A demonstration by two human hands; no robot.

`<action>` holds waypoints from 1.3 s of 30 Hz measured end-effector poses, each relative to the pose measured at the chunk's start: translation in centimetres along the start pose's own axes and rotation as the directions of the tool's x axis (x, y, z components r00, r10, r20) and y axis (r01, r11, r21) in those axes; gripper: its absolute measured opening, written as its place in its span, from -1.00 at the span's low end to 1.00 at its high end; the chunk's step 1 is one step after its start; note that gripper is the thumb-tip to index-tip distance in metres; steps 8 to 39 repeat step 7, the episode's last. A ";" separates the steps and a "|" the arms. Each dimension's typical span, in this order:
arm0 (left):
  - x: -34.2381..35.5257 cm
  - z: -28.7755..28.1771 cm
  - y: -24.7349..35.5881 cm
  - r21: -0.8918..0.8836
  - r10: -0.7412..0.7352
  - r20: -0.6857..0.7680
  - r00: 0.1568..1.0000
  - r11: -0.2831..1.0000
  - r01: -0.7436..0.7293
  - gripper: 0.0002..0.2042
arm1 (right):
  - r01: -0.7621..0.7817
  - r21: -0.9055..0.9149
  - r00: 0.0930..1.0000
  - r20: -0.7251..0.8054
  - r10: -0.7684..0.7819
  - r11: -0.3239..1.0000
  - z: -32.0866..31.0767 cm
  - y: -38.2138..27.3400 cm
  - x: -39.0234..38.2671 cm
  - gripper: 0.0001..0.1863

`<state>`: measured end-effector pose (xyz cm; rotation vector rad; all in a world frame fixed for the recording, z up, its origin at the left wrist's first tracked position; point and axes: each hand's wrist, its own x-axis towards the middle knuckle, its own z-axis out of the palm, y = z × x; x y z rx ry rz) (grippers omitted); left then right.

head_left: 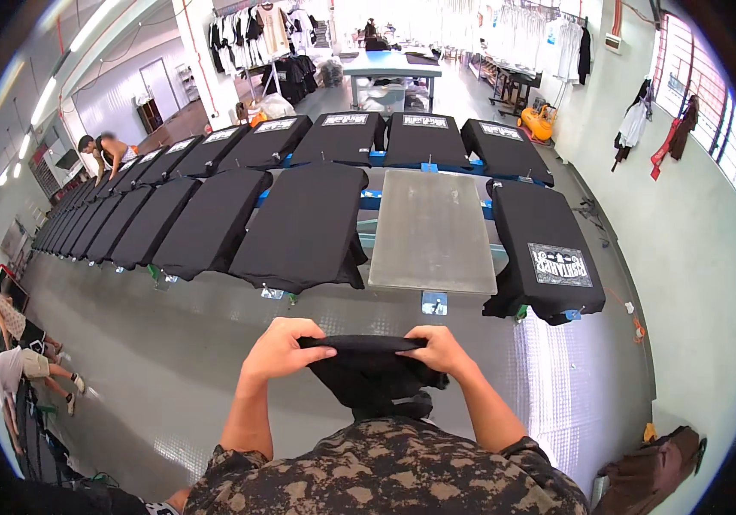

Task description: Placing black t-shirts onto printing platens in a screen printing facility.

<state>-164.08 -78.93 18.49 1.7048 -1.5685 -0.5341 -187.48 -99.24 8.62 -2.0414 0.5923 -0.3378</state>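
Note:
Between my hands, in front of my body, hangs a black T-shirt (359, 369), its upper edge stretched taut. My left hand (289, 348) pinches one end of that edge, thumb on top. At the other end my right hand (438, 350) grips it the same way. Beyond them stands a bare grey printing platen (431, 227) with no garment on it. A black shirt with a white print (544, 245) covers the platen to its right. The platen to its left wears a plain black shirt (303, 223).
Two rows of shirt-covered platens run off to the left, the far row (339, 139) printed white. A blue-topped table (389, 62), garment racks (522, 39) and an orange air compressor (539, 122) stand farther back. Other people (110, 154) bend over at the left. A brown cloth bundle (655, 472) lies lower right.

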 end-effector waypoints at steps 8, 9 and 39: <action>0.0 4.9 1.8 -0.046 0.027 0.266 0.964 0.999 -0.015 -0.51 | 0.481 -0.052 0.867 0.174 -0.466 0.875 0.9 -5.9 0.4 -0.74; 0.0 4.9 1.8 -0.046 0.027 0.266 0.964 0.999 -0.015 -0.51 | 0.481 -0.052 0.867 0.174 -0.466 0.875 0.9 -5.9 0.4 -0.74; 0.0 4.9 1.8 -0.046 0.027 0.266 0.964 0.999 -0.015 -0.51 | 0.481 -0.052 0.867 0.174 -0.466 0.875 0.9 -5.9 0.4 -0.74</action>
